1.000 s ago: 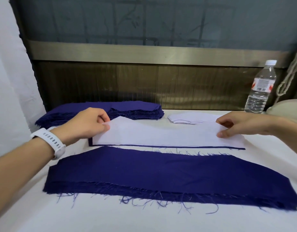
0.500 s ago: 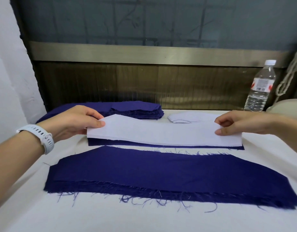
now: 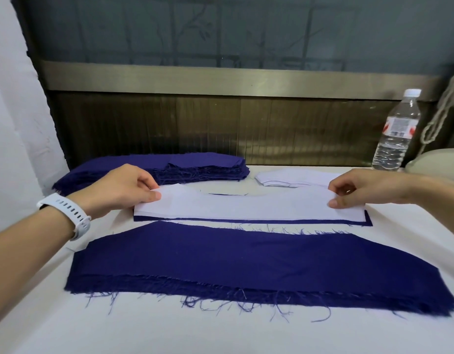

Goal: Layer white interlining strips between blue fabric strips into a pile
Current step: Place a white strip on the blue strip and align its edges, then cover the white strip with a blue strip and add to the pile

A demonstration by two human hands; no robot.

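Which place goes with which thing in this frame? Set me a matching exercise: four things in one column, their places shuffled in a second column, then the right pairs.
Things
1. white strip
2. water bottle
3. blue fabric stack
4. white stack

Places
A. upright at the far right
B. far left of the table, beyond the left hand
C. pinched at its ends by the left hand and the right hand, over a blue strip
D. at the back, between the blue fabric stack and the water bottle

Pairs: 1-C; 2-A; 3-B; 4-D
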